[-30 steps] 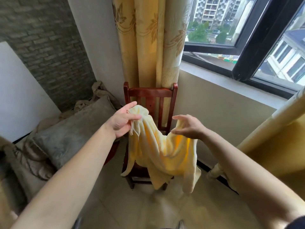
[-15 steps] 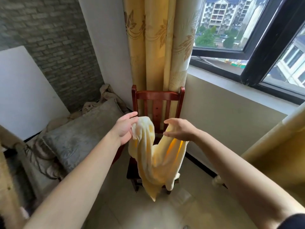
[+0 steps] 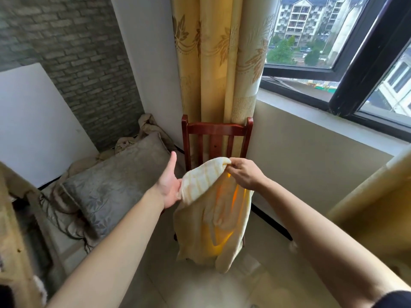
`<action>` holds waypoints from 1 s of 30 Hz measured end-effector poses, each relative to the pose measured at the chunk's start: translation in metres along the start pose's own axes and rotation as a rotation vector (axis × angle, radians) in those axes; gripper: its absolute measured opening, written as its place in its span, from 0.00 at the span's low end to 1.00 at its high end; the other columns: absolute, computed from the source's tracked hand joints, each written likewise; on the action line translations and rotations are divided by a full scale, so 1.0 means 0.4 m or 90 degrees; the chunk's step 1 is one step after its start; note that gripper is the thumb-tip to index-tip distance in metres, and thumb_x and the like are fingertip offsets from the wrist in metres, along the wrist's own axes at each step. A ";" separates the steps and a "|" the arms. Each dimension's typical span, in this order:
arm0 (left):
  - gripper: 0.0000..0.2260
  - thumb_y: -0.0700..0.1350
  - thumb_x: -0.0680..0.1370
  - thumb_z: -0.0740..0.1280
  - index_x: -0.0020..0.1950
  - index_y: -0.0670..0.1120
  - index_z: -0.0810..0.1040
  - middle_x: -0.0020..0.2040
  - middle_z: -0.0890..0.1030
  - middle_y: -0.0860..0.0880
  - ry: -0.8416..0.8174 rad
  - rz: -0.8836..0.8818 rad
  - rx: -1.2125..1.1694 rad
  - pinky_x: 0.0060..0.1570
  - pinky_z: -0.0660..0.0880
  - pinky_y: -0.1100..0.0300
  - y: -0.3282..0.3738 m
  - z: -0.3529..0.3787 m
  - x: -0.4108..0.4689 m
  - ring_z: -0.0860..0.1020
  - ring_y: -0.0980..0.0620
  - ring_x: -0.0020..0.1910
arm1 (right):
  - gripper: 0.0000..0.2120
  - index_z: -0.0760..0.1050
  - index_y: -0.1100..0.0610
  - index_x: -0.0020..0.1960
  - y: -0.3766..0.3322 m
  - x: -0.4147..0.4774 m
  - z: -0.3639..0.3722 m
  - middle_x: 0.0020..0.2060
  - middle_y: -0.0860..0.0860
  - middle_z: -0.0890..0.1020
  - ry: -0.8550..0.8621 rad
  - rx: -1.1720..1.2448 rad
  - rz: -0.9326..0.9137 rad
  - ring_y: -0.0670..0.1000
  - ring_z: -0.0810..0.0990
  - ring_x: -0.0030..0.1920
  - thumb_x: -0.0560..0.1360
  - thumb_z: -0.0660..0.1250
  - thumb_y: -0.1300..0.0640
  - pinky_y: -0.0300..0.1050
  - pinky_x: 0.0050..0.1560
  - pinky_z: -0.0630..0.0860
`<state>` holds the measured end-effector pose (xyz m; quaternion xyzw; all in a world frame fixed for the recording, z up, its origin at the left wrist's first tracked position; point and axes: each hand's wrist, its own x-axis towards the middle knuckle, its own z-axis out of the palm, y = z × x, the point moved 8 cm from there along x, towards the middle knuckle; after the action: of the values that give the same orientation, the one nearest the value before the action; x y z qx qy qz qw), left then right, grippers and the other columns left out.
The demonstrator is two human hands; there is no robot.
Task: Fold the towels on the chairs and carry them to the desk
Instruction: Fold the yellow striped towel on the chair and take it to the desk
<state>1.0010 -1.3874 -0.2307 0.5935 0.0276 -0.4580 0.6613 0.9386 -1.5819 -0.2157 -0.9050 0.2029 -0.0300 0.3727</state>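
Note:
A pale yellow towel [image 3: 206, 210] hangs in the air in front of a dark red wooden chair [image 3: 216, 134] that stands against the curtain. My right hand [image 3: 243, 174] pinches the towel's top edge, and the cloth droops down from there. My left hand [image 3: 170, 182] is open, palm up and thumb raised, with its fingers hidden under a fold of the towel at the left. The chair's seat is hidden behind the towel. No desk is in view.
A grey cushion [image 3: 111, 187] lies on a low bed at the left by a brick wall. Yellow curtains [image 3: 213, 58] hang behind the chair. The window sill [image 3: 329, 121] runs along the right. Another yellow curtain [image 3: 375, 210] stands at the right edge. Tiled floor lies below.
My two hands have come closer together. The right hand now holds the towel's top edge alone, while the left hand has opened and slid under the cloth. The towel hangs lower.

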 end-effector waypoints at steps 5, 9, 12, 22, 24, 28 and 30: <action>0.49 0.70 0.71 0.66 0.80 0.41 0.50 0.66 0.77 0.39 -0.059 -0.096 0.004 0.72 0.65 0.44 -0.109 -0.023 0.040 0.70 0.42 0.71 | 0.11 0.76 0.54 0.42 0.023 0.002 -0.028 0.37 0.52 0.82 0.037 -0.001 0.037 0.55 0.79 0.41 0.77 0.59 0.52 0.51 0.46 0.78; 0.40 0.56 0.60 0.82 0.67 0.40 0.73 0.59 0.82 0.42 -0.144 -0.123 0.094 0.65 0.72 0.46 -0.153 0.004 0.043 0.80 0.46 0.59 | 0.12 0.76 0.57 0.44 0.047 0.000 -0.038 0.39 0.54 0.82 0.052 0.009 0.056 0.56 0.80 0.43 0.78 0.58 0.52 0.50 0.46 0.77; 0.19 0.46 0.66 0.78 0.55 0.44 0.81 0.47 0.84 0.47 -0.143 -0.102 0.172 0.55 0.75 0.51 -0.173 0.027 0.059 0.81 0.52 0.46 | 0.13 0.75 0.59 0.43 0.060 0.001 -0.040 0.37 0.52 0.81 0.065 0.020 0.061 0.55 0.78 0.41 0.77 0.58 0.51 0.48 0.44 0.75; 0.06 0.41 0.84 0.59 0.52 0.48 0.75 0.47 0.81 0.46 0.119 0.183 0.016 0.45 0.77 0.52 0.070 -0.020 0.084 0.79 0.48 0.46 | 0.12 0.81 0.50 0.57 0.108 -0.013 -0.106 0.49 0.46 0.82 0.084 0.044 0.079 0.48 0.79 0.54 0.75 0.73 0.50 0.40 0.54 0.72; 0.05 0.42 0.83 0.60 0.55 0.47 0.75 0.47 0.81 0.47 0.231 0.226 0.048 0.42 0.76 0.56 0.138 -0.066 0.083 0.79 0.49 0.44 | 0.30 0.73 0.53 0.70 0.130 -0.018 -0.097 0.62 0.49 0.78 -0.005 0.060 0.123 0.49 0.75 0.64 0.70 0.77 0.54 0.42 0.65 0.71; 0.14 0.41 0.79 0.64 0.64 0.39 0.76 0.57 0.79 0.45 0.422 0.269 0.164 0.54 0.75 0.56 0.226 -0.195 0.077 0.78 0.46 0.57 | 0.33 0.67 0.56 0.76 0.221 -0.031 -0.147 0.71 0.56 0.72 -0.038 -0.020 0.213 0.55 0.71 0.71 0.72 0.70 0.64 0.45 0.70 0.69; 0.16 0.43 0.75 0.67 0.61 0.39 0.79 0.58 0.81 0.44 0.502 0.251 0.167 0.54 0.77 0.52 0.240 -0.258 0.067 0.80 0.46 0.55 | 0.28 0.71 0.56 0.73 0.293 -0.053 -0.226 0.69 0.57 0.74 0.077 -0.095 0.262 0.57 0.71 0.70 0.73 0.66 0.65 0.44 0.68 0.68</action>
<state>1.1299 -1.3312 -0.2038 0.7947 0.1053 -0.0623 0.5945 0.8602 -1.7087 -0.2290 -0.8661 0.4070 0.0075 0.2902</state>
